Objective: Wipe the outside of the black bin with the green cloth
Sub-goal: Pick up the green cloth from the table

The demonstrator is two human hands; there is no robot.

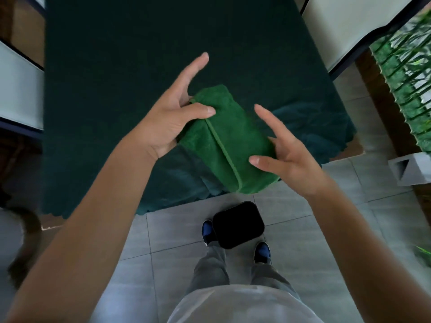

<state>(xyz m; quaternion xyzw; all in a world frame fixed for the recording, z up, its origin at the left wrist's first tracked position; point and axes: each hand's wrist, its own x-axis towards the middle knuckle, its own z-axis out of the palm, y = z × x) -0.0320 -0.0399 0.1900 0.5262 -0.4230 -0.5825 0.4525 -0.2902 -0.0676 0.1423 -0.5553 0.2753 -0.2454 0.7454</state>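
Note:
A folded green cloth (pixel 224 141) is held up between both hands over the near edge of a table. My left hand (pixel 168 115) pinches its far left end with thumb on top, the other fingers spread. My right hand (pixel 282 157) holds its near right side, thumb pressed on the cloth and index finger raised. The black bin (pixel 238 224) stands on the tiled floor below, between my two feet, seen from above with its dark opening facing up. Neither hand touches the bin.
A table under a dark green cover (pixel 163 66) fills the space ahead. White-panelled furniture (pixel 18 89) stands at left, another white unit (pixel 349 26) at the back right. Green foliage (pixel 405 73) and a grey block (pixel 410 169) lie at right. Grey floor tiles (pixel 163 241) lie underfoot.

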